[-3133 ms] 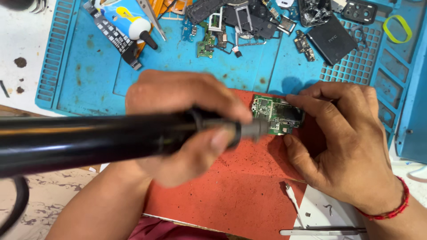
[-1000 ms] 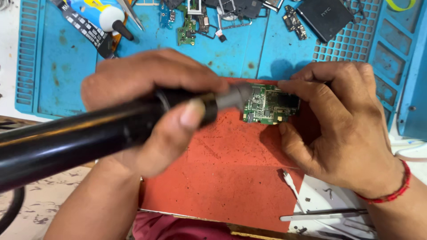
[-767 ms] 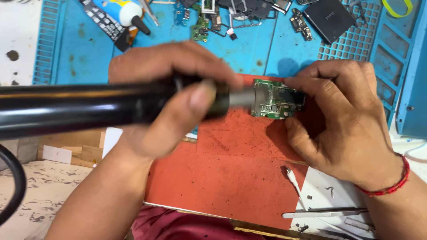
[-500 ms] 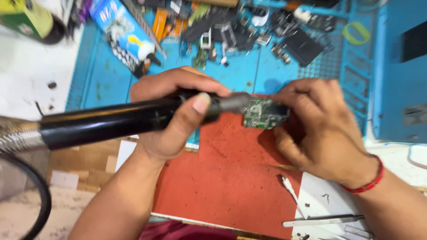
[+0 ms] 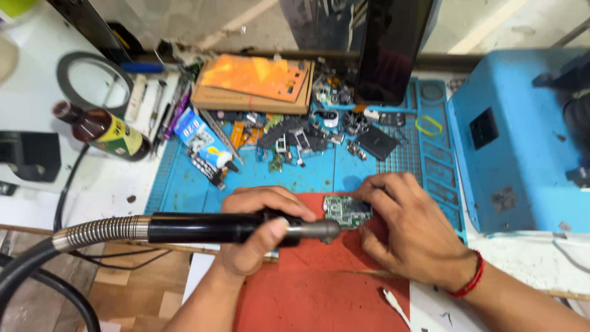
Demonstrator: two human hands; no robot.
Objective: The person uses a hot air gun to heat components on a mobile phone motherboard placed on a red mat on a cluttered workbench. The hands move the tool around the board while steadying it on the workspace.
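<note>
- The left hand (image 5: 258, 230) gripped the black rotary handpiece (image 5: 209, 227); a skating tip could have gouged the green circuit board (image 5: 347, 211).
- The right hand (image 5: 409, 230) only pinched the board's edge against the red mat (image 5: 319, 289), so it might have shifted.

One circuit board (image 5: 347, 211), one bottle (image 5: 104, 131) — perhaps.

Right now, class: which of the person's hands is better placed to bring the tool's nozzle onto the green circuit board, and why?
The left hand. It already grips the black hot-air handpiece, whose metal nozzle sits at the green circuit board edge. The right hand is occupied pinning that board on the red mat.
</note>
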